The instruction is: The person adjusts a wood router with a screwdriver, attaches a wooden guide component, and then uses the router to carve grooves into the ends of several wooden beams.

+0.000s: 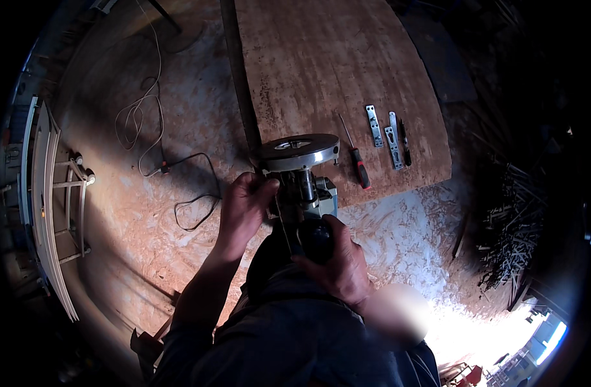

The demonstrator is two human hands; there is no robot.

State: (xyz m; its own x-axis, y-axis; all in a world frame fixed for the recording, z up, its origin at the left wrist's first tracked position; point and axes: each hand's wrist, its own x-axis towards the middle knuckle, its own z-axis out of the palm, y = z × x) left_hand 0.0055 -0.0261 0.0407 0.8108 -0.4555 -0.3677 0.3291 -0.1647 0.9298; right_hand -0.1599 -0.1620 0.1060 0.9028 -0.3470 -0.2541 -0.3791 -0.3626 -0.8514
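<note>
- Head view: the power tool is in front of the person, its round metal plate on top.
- The right grip is wrapped around its black knob.
- The left grip has bent fingers just under the plate; I cannot tell what they pinch.
- On the bench lie a screwdriver and metal strips.

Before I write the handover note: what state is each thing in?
Left hand: fingers bent, beside power tool
Right hand: wrapped around black knob
Power tool: held, round plate away from wearer
Screwdriver: lying, tip away from wearer
Metal strips: lying on brown board
Dark slim tool: lying
Pale cable: loosely looped
</note>
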